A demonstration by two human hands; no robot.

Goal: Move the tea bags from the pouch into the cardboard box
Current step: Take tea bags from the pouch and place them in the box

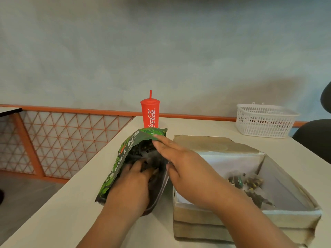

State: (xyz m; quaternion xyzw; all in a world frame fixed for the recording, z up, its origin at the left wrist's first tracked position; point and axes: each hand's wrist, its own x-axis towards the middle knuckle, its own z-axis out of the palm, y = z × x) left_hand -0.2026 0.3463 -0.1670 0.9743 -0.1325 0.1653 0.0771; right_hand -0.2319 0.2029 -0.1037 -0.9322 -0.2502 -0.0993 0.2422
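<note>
Head view shows the left hand (132, 183) buried in the green pouch (114, 169) just left of the cardboard box (197, 222), its grip on the tea bags (141, 149) unclear, while the right hand (184, 169) pinches the rim open; if that rim slips, bags could spill onto the tabletop (71, 212).

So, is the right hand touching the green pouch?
Touching. The head view shows the right hand with fingertips on the upper rim of the pouch and its thumb against the side edge, no gap.
</note>
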